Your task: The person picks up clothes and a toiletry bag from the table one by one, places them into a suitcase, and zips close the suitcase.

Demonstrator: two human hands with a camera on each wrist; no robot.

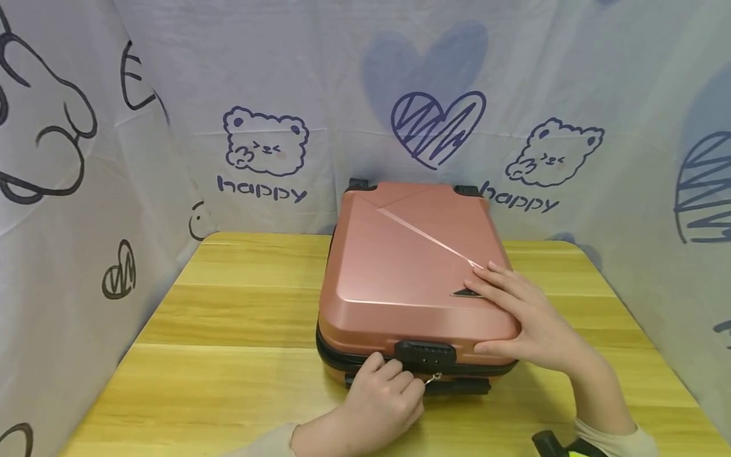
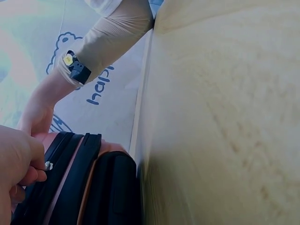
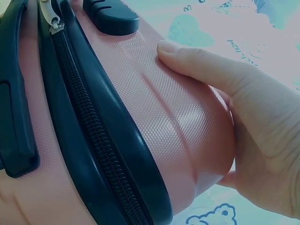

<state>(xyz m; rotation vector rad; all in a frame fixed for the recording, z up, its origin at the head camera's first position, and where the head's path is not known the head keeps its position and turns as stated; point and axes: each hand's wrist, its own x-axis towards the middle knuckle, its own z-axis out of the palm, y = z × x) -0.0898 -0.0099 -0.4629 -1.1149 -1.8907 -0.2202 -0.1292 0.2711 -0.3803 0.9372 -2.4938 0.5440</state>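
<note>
A pink hard-shell suitcase [image 1: 411, 254] lies flat on the wooden table, its black combination lock [image 1: 425, 353] facing the near edge. At that near side my left hand [image 1: 385, 397] pinches the metal zipper pull [image 1: 434, 377] just below the lock. The right wrist view shows the zipper slider [image 3: 56, 27] on the black zipper [image 3: 98, 136], whose teeth beside it are joined. My right hand [image 1: 533, 317] rests on the lid's near right corner, fingers spread over the top and thumb on the front side. A black side handle [image 3: 16, 93] sits below the zipper.
The wooden table [image 1: 228, 317] extends on both sides of the suitcase. A printed white cloth [image 1: 263, 63] hangs behind and at the sides. Black wheels [image 1: 360, 184] stand at the suitcase's far end. A black device [image 2: 77, 69] is strapped on the right wrist.
</note>
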